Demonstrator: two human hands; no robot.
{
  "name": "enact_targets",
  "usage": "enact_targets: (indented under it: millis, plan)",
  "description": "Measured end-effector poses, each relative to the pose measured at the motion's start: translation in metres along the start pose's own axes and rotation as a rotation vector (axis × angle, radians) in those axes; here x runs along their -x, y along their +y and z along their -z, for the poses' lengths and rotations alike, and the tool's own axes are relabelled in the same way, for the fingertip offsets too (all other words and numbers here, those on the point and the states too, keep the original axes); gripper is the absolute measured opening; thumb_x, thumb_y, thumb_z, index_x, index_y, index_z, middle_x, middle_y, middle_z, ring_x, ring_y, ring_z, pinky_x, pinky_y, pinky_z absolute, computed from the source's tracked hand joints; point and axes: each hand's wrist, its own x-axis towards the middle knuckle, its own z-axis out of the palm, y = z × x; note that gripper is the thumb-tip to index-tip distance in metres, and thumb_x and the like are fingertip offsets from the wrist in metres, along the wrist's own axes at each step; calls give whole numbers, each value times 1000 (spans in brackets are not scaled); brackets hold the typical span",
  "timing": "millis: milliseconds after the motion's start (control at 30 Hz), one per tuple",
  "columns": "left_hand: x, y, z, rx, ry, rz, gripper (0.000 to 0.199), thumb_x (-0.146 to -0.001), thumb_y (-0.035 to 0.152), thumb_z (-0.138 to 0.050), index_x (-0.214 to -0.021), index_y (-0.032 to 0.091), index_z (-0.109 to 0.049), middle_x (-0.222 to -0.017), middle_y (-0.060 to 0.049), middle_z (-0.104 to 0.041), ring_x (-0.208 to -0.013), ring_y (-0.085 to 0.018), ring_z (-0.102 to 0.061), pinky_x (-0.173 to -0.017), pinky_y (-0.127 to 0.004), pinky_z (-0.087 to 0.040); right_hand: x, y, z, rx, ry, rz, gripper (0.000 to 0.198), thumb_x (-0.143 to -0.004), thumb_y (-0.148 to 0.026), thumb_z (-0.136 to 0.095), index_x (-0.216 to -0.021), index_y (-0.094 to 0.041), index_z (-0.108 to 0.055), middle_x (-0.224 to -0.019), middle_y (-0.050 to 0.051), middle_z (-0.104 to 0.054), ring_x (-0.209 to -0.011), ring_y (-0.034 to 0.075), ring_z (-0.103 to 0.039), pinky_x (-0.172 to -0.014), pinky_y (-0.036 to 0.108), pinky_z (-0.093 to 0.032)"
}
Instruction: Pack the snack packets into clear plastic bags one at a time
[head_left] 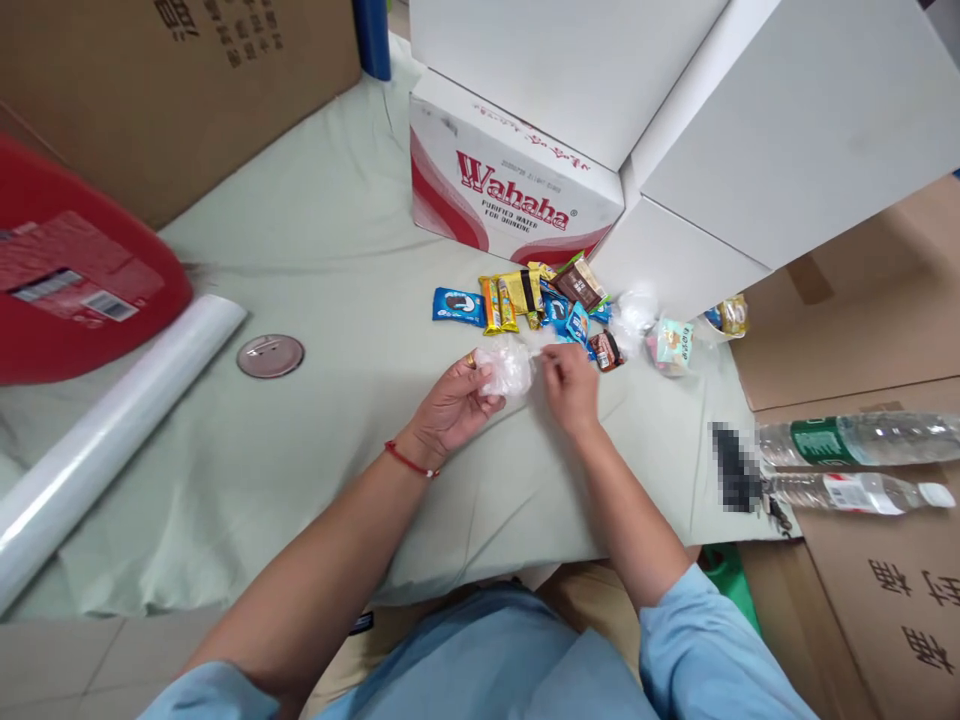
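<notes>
My left hand (pixel 456 408), with a red cord on its wrist, is closed around a crumpled clear plastic bag (pixel 507 368) above the cloth. Just to its right, my right hand (pixel 572 392) pinches a thin twisted end of the same bag. What the bag holds, if anything, I cannot make out. Behind both hands lies a pile of wrapped snacks: a blue packet (pixel 458 306), yellow packets (pixel 520 291), a brown packet (pixel 579 283) and a small dark red packet (pixel 606 350). Another crumpled clear bag (pixel 634 312) rests beside the pile.
Behind the snacks stands a Wahaba water carton (pixel 517 180) by white boxes (pixel 697 130). At left are a red container (pixel 82 270), a plastic film roll (pixel 127 430) and a round metal badge (pixel 271 356). Bottles (pixel 892 440) lie at right, near a small printed pouch (pixel 672 345).
</notes>
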Motion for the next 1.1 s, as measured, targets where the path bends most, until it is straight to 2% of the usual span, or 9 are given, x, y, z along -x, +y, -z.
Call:
enact_targets:
  millis: [67,133,300,367,433,533,700,867,1100]
  plan:
    - [0,2,-1,47,47,26,24,-71,21,-84,-89,16,-68,-79,0,-71,-59,-9,-61,-51,-19,-50,-15,23,29,84,269,-27,27,-106,-36,-46,-111,-22,-68,-104,11,-68,-101,26,-65,-94,41,-53]
    - [-1,4,-1,70,75,45,18,-75,27,-77,-85,17,-66,-77,-2,-71,-61,-13,-65,-53,-24,-53,-38,52,56,186,418,-101,33,-106,-40,-44,-122,-21,-65,-108,13,-66,-102,27,-65,-96,44,-52]
    - [-5,-1,-1,-54,52,-3,23,-66,20,-75,-85,19,-61,-74,1,-67,-61,-13,-63,-54,-23,-51,-75,101,82,200,223,-223,57,-94,-52,-61,-140,-18,-60,-127,18,-64,-114,31,-62,-98,50,-53]
    - [-7,-6,1,-169,43,-49,30,-64,19,-81,-86,20,-60,-74,4,-65,-60,-10,-61,-55,-21,-48,-66,93,80,37,266,-278,57,-91,-57,-65,-135,-20,-63,-130,17,-63,-107,28,-63,-88,44,-56]
    - [-8,-12,3,-302,44,-99,33,-67,25,-86,-87,21,-60,-73,5,-62,-61,-10,-60,-57,-22,-47,-47,68,73,-243,270,-352,49,-93,-61,-64,-120,-21,-69,-116,13,-69,-85,21,-63,-69,33,-54]
    - [-10,-23,7,-574,45,-225,32,-72,34,-87,-89,21,-63,-72,5,-59,-62,-10,-57,-60,-24,-46,-13,21,57,-663,26,-526,50,-93,-70,-62,-97,-22,-71,-84,4,-68,-57,13,-49,-46,24,-38]
    - [-10,-36,13,-986,-3,-414,20,-77,26,-80,-95,21,-73,-84,0,-64,-75,-13,-59,-71,-26,-48,20,-21,26,-863,-107,-591,50,-73,-59,-87,-106,-24,-71,-88,1,-70,-74,16,-59,-55,24,-48]
    - [-10,-34,13,-937,51,-354,39,-75,24,-79,-114,22,-71,-83,2,-63,-73,-12,-59,-71,-26,-48,36,-7,22,-1037,58,-786,41,-63,-47,-92,-86,-22,-69,-74,-3,-65,-62,12,-54,-58,25,-47]
    - [-15,-27,13,-720,190,-354,21,-72,28,-78,-87,19,-67,-78,1,-63,-70,-12,-59,-69,-26,-48,63,10,41,-1210,251,-877,43,-58,-39,-95,-86,-25,-66,-85,-3,-67,-72,14,-61,-67,28,-53]
